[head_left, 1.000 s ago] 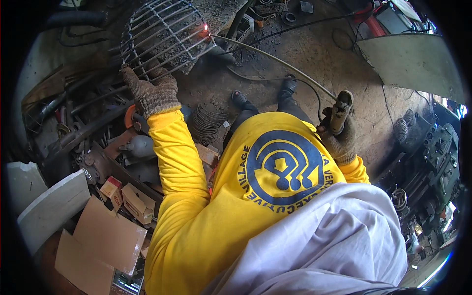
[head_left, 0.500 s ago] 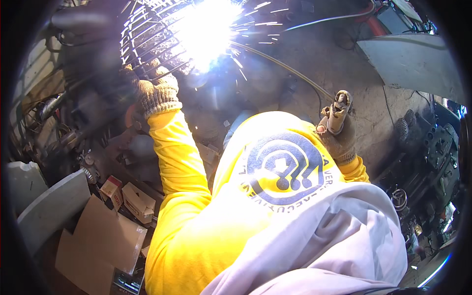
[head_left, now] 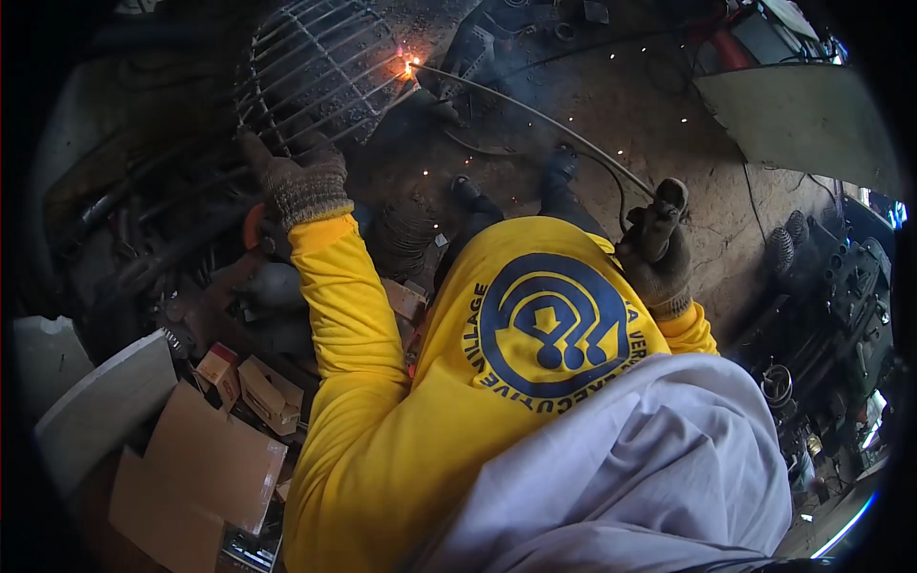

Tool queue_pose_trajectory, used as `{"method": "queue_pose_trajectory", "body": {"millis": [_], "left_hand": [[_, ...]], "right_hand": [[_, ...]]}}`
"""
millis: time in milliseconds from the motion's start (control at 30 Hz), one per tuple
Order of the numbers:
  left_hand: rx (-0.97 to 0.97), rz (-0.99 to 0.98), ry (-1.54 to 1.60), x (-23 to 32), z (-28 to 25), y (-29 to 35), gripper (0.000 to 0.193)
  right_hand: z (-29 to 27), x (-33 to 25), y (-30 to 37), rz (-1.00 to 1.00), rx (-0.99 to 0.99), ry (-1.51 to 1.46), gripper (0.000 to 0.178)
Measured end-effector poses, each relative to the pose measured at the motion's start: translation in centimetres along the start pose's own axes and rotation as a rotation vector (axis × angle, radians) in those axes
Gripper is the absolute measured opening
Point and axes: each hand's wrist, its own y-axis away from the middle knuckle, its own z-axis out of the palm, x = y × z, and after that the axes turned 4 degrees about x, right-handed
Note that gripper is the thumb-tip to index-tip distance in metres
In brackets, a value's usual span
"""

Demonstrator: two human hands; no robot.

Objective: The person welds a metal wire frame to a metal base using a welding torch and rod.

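Observation:
My left hand (head_left: pixel 304 183), in a brown knitted work glove, is closed on the near edge of a round metal bar grille (head_left: pixel 325 67). My right hand (head_left: pixel 661 272), gloved too, grips a welding electrode holder (head_left: pixel 661 218) at the right. From its jaws a long thin welding rod (head_left: pixel 544 113) runs up and left to the grille's right side. An orange glow (head_left: pixel 411 65) burns where the rod's end meets the bars, or very near them. Smoke drifts around that spot, and a few sparks are scattered about.
Cardboard pieces (head_left: pixel 196 477) and small boxes (head_left: pixel 269 393) lie at lower left beside pale boards (head_left: pixel 105 401). A grey-green sheet panel (head_left: pixel 798 119) stands at upper right. Dark machinery (head_left: pixel 850 296) lines the right edge. My feet (head_left: pixel 562 164) rest on the dirty floor near a coiled spring (head_left: pixel 401 239).
The blinding white arc and its spray of sparks have died down to a small orange glow. The picture is darker, and the grille and floor show more plainly. Both hands keep nearly the same places.

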Motion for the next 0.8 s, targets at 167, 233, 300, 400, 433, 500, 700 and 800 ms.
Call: {"method": "queue_pose_trajectory", "body": {"millis": [167,233,300,400,433,500,700,800], "left_hand": [[0.007,0.014,-0.052,0.0,0.5,1.3,0.043],[-0.048,0.004,-0.049,0.1,0.2,1.0,0.042],[-0.032,0.022,-0.065,0.1,0.3,0.9,0.042],[-0.029,0.022,-0.062,-0.1,0.2,0.4,0.041],[-0.031,0.019,-0.056,-0.1,0.0,0.1,0.04],[-0.082,-0.022,-0.028,0.0,-0.4,-0.6,0.04],[-0.311,-0.153,0.024,0.2,-2.1,-3.4,0.04],[-0.342,-0.143,-0.002,0.7,-2.7,-3.4,0.04]], "right_hand": [[0.0,0.9,0.1,0.016,0.001,-0.043,0.043],[0.0,1.1,0.1,0.002,0.009,-0.067,0.043],[-0.1,1.0,0.0,0.009,0.007,-0.075,0.043],[-0.1,0.2,-0.1,0.051,-0.002,-0.069,0.042],[0.0,-0.2,-0.2,0.064,0.001,-0.073,0.042],[0.3,-0.3,-0.5,-0.046,0.016,-0.06,0.041],[-0.1,0.8,-0.5,-0.163,-0.018,0.017,0.038],[-0.6,3.4,-0.5,-0.34,-0.041,0.094,0.051]]}}
